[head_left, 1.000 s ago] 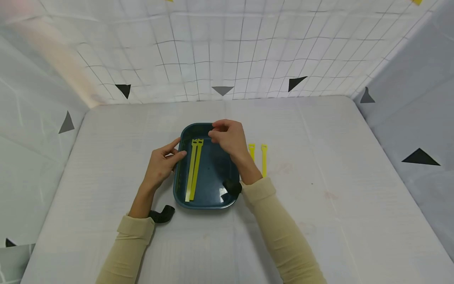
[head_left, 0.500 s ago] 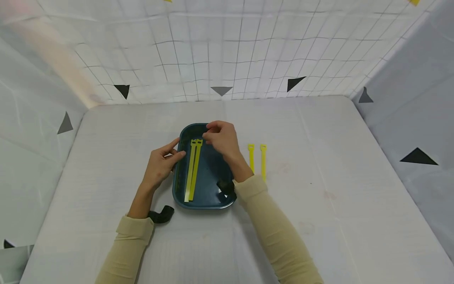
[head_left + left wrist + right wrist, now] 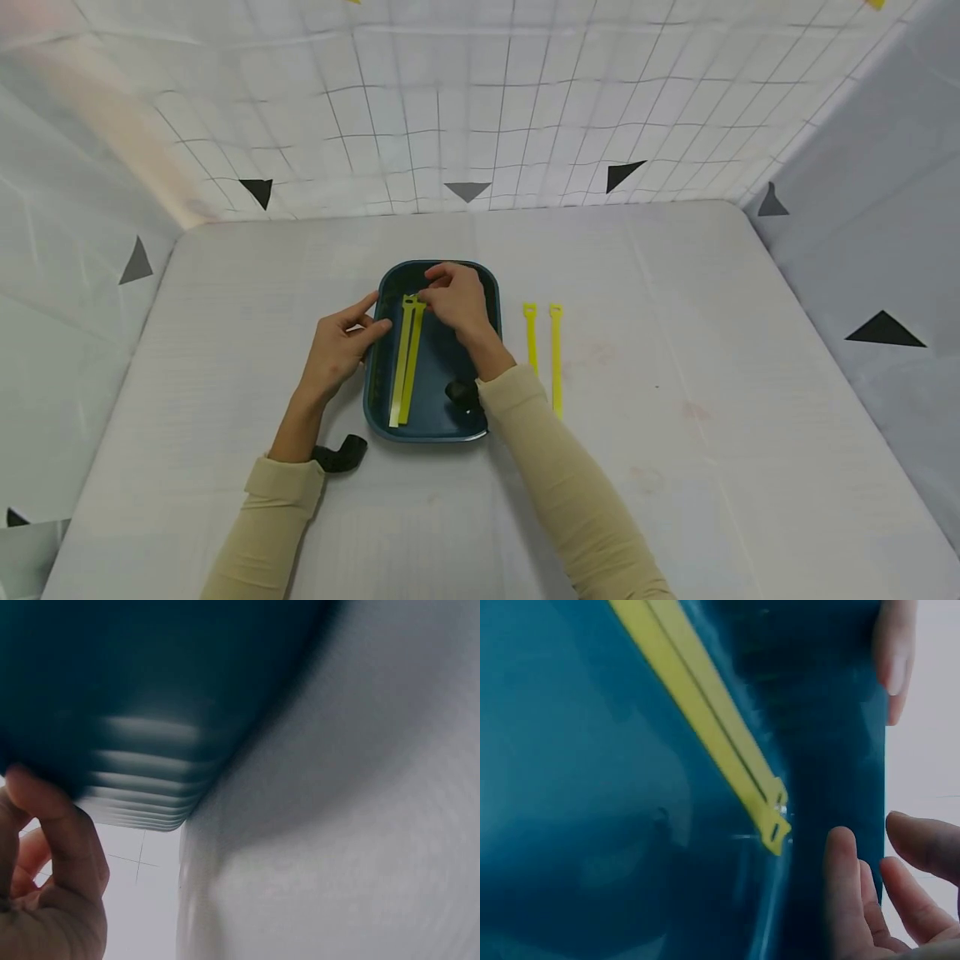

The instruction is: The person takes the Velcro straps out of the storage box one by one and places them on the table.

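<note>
Yellow straps [image 3: 413,358] lie in a tray [image 3: 441,362]; left hand [image 3: 335,348] grips its rim, right hand [image 3: 459,302] hovers, fingers apart

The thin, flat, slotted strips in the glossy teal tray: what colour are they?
Yellow; the strips show best in the right wrist view, lying in the tray.

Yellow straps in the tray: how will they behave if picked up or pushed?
The yellow straps are probably light and somewhat floppy: they look thin and narrow for their length. Pushed, they'd likely slide, maybe together, as they lie close to each other and the tray looks glossy. Rolling seems unlikely, since they look flat.
</note>
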`<act>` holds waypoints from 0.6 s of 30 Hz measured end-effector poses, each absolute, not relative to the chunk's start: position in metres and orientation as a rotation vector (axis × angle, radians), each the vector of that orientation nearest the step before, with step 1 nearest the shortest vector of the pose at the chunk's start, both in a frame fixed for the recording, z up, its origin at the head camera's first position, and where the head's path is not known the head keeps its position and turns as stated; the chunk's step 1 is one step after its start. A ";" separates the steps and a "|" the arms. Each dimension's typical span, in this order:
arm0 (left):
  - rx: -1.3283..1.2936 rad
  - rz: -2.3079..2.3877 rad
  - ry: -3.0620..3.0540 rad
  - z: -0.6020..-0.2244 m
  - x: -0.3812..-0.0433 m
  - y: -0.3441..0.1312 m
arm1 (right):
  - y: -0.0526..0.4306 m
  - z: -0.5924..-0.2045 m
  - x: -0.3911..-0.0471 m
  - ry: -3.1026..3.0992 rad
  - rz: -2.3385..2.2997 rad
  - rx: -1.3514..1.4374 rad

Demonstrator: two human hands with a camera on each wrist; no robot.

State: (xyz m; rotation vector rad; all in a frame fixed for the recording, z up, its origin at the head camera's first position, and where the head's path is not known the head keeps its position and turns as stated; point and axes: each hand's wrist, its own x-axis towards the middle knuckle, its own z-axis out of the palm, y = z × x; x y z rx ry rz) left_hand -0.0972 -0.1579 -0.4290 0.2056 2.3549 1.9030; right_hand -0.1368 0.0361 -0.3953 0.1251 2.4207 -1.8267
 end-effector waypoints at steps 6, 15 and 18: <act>0.222 1.919 2.348 -0.429 -0.098 -0.157 | 0.036 -0.400 -0.137 2.401 -1.847 0.142; 0.222 1.919 2.372 -0.433 -0.098 -0.158 | 0.033 -0.403 -0.137 2.421 -1.801 0.139; 0.226 1.923 2.378 -0.433 -0.099 -0.158 | 0.032 -0.405 -0.138 2.470 -1.725 0.140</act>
